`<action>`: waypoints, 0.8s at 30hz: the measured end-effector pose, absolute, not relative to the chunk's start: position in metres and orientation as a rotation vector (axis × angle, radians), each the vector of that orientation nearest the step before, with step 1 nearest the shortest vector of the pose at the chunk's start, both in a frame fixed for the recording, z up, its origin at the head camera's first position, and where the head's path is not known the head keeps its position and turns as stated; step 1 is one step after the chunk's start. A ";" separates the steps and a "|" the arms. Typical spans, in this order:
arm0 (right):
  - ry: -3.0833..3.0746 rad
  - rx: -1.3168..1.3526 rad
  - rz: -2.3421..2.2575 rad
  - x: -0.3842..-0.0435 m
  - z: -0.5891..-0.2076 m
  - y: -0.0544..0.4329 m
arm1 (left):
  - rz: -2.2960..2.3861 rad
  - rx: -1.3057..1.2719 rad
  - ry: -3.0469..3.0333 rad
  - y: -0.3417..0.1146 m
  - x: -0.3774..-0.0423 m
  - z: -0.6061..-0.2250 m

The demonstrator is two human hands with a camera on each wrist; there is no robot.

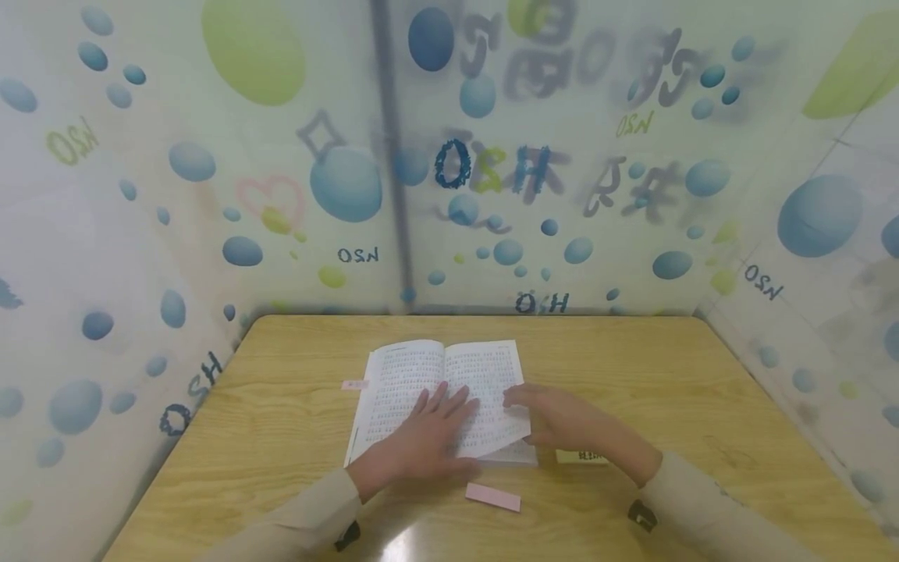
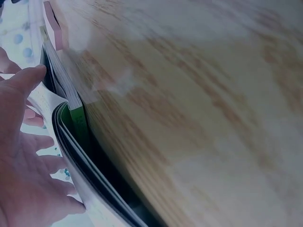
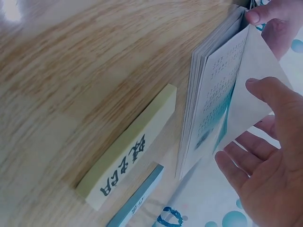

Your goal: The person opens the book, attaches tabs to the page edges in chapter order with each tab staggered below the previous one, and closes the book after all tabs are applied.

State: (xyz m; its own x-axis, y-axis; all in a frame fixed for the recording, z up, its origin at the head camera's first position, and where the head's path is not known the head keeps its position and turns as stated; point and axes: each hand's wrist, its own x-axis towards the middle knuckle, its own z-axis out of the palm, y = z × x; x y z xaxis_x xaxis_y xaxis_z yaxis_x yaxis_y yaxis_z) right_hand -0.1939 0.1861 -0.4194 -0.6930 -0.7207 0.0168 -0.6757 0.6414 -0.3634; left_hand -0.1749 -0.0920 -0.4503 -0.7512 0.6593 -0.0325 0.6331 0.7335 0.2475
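An open book (image 1: 410, 367) with printed pages lies on the wooden table. My left hand (image 1: 437, 435) rests across its lower middle, fingers spread and fairly straight. At the right page, my right hand (image 1: 572, 421) holds a lifted leaf (image 3: 259, 61) by its outer edge. The right wrist view shows the thumb on the leaf's underside and the other fingers past its edge. Beneath that leaf, another printed page with a teal picture (image 3: 213, 101) is visible. A pink paper tab (image 1: 353, 385) sticks out from the book's left side.
A pink strip-shaped pad (image 1: 493, 497) lies in front of the book. Right of the book sit a yellow pad with dark handwriting (image 3: 132, 146) and a blue pad (image 3: 137, 198). Patterned wall panels (image 1: 492, 234) stand behind the table (image 1: 281, 421).
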 end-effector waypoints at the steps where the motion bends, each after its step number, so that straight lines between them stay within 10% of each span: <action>1: 2.726 -1.170 -0.526 -0.194 -0.419 0.186 | 0.347 1.057 2.817 -0.092 -0.175 -0.450; 24: 2.720 -1.107 -0.688 -0.188 -0.417 0.212 | 0.720 1.144 2.920 -0.143 -0.180 -0.426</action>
State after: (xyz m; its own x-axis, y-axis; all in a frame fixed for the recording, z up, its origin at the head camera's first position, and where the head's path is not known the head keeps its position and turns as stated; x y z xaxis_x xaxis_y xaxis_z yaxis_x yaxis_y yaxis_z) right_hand -0.1878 0.2119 -0.4166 -0.7239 -0.6878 0.0535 -0.6306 0.6281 -0.4559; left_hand -0.1804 -0.1429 -0.4256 -0.7447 0.6273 0.2278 0.6613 0.6476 0.3785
